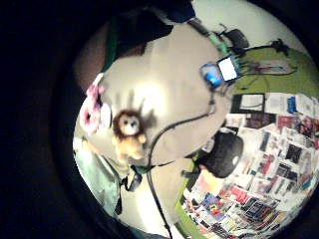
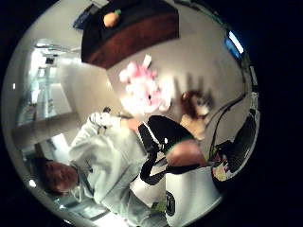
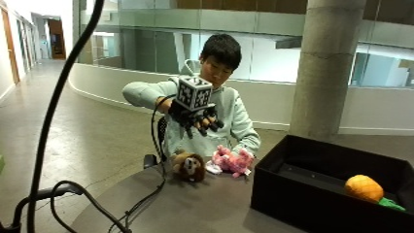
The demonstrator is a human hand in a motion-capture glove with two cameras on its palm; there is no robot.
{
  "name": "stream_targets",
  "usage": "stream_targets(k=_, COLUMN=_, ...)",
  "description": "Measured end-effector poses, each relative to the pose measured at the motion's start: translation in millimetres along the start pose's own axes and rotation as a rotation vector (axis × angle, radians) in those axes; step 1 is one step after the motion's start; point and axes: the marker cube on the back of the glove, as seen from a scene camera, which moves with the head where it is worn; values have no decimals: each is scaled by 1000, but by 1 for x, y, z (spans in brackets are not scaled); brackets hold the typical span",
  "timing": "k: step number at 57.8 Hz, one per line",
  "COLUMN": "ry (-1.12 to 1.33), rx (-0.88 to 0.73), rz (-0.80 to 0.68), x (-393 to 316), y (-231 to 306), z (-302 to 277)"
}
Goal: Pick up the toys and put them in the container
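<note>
In the outside view my gloved right hand (image 3: 196, 120) hovers well above the round table (image 3: 187, 208), fingers spread and pointing down, holding nothing. Directly below it a brown plush lion (image 3: 188, 167) sits upright on the table. A pink plush toy (image 3: 231, 161) lies beside the lion, on the side toward the container. The black container (image 3: 304, 194) stands at the table's right and holds an orange plush carrot (image 3: 365, 188). From the palm views, the lion (image 1: 129, 133) and the pink toy (image 1: 92, 110) lie on the pale tabletop; the lion (image 2: 195, 109), pink toy (image 2: 143, 90) and container (image 2: 132, 33) show again.
A black cable (image 3: 139, 204) runs across the table near the lion. The person's bare left hand rests behind the pink toy. A concrete pillar (image 3: 323, 68) stands behind the container. A black chair (image 1: 224, 153) sits beside the table.
</note>
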Motion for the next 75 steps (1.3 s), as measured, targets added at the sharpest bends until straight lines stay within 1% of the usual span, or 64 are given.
stream_targets(k=7, ry=-37, rx=-156, rz=30, x=-32, y=43, z=96)
stream_targets(k=10, ry=-1, rx=-228, rz=42, x=-32, y=45, z=130)
stream_targets(k=14, ry=47, rx=-282, rz=35, x=-26, y=41, z=157)
stream_targets(k=17, ry=26, rx=-274, rz=40, x=-23, y=40, z=168)
stream_targets(k=25, ry=-108, rx=-163, rz=77, x=-8, y=33, z=171)
stream_targets(k=28, ry=-125, rx=-133, rz=85, x=-1, y=25, z=169)
stream_targets(k=31, ry=-146, rx=-146, rz=93, x=1, y=21, z=167)
stream_targets(k=36, ry=-162, rx=-265, rz=92, x=3, y=13, z=158)
stream_targets(k=39, ry=-140, rx=-349, rz=84, x=2, y=4, z=149)
stream_targets(k=44, ry=-103, rx=-446, rz=77, x=-10, y=-3, z=134)
stream_targets(k=47, ry=-105, rx=-479, rz=67, x=-19, y=-8, z=121)
stream_targets(k=53, ry=-105, rx=-489, rz=48, x=-37, y=-21, z=88)
stream_targets(k=58, ry=-70, rx=-466, rz=40, x=-51, y=-30, z=61)
stream_targets(k=63, ry=-65, rx=-398, rz=39, x=-61, y=-45, z=31)
stream_targets(k=68, ry=-59, rx=-317, rz=29, x=-70, y=-61, z=0)
stream_targets(k=75, ry=-84, rx=-158, rz=23, x=-82, y=-91, z=-44)
